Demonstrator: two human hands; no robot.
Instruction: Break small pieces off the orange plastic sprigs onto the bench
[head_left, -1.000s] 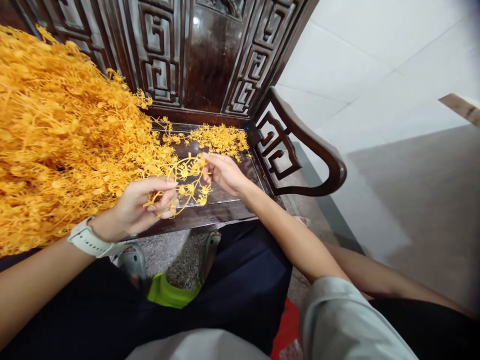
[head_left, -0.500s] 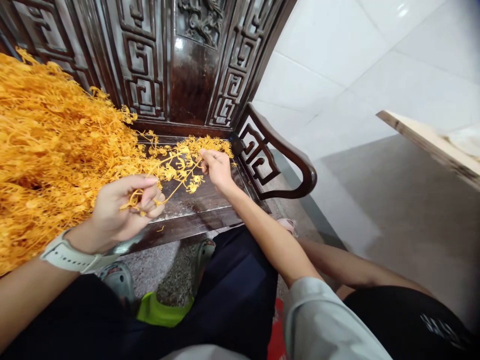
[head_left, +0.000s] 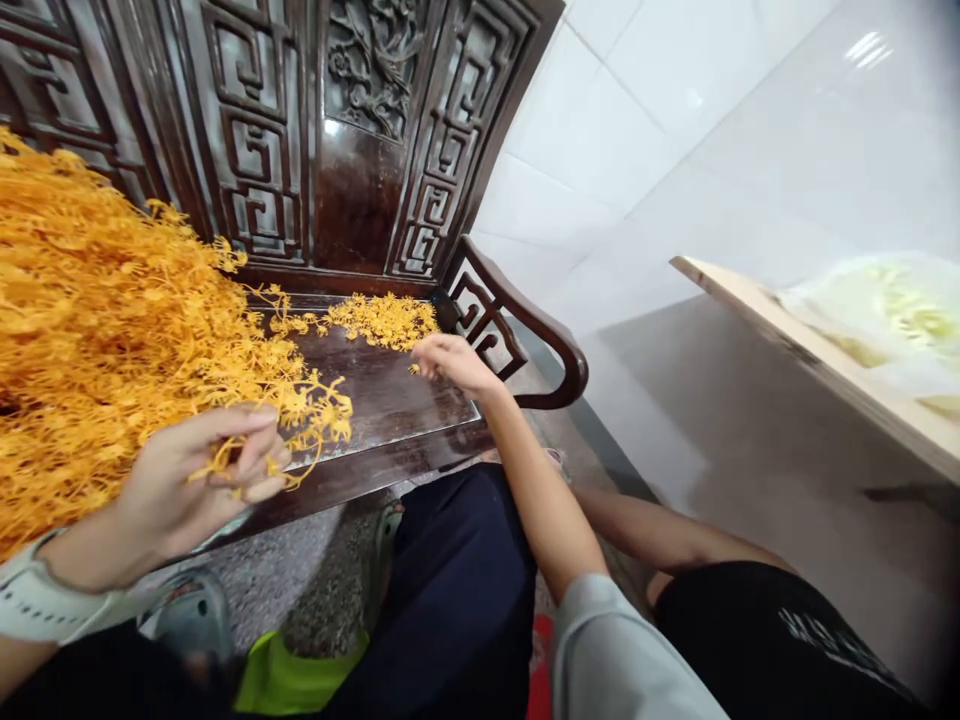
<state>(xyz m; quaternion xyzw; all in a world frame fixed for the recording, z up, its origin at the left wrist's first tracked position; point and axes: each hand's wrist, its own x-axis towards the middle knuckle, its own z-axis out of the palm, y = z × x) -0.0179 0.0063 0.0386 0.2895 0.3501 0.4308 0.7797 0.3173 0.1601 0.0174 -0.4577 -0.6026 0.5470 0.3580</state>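
My left hand (head_left: pixel 206 475) is closed round the stems of an orange plastic flower sprig (head_left: pixel 319 410). Its curly, branching tips stick out to the right over the dark wooden seat. Behind and beside this hand rises a big heap of the same orange sprigs (head_left: pixel 127 300). Over the seat's right part is my right hand (head_left: pixel 454 362), its fingers curled together; what they hold, if anything, is too small to make out. A tiny orange piece (head_left: pixel 415 370) shows by its fingertips. Just beyond lies a small pile of loose orange flower pieces (head_left: pixel 386 320).
The carved wooden bench (head_left: pixel 360 200) has a curved armrest (head_left: pixel 536 325) at its right end. A wooden board (head_left: pixel 810 360) with a pale plastic bag (head_left: pixel 892 300) on it juts in from the right. Another person's leg (head_left: pixel 675 535) is close on my right.
My right hand has drawn away from the sprig, toward the armrest. The left hand keeps hold of the sprig, whose stem no longer stretches between the hands. The view has shifted right.
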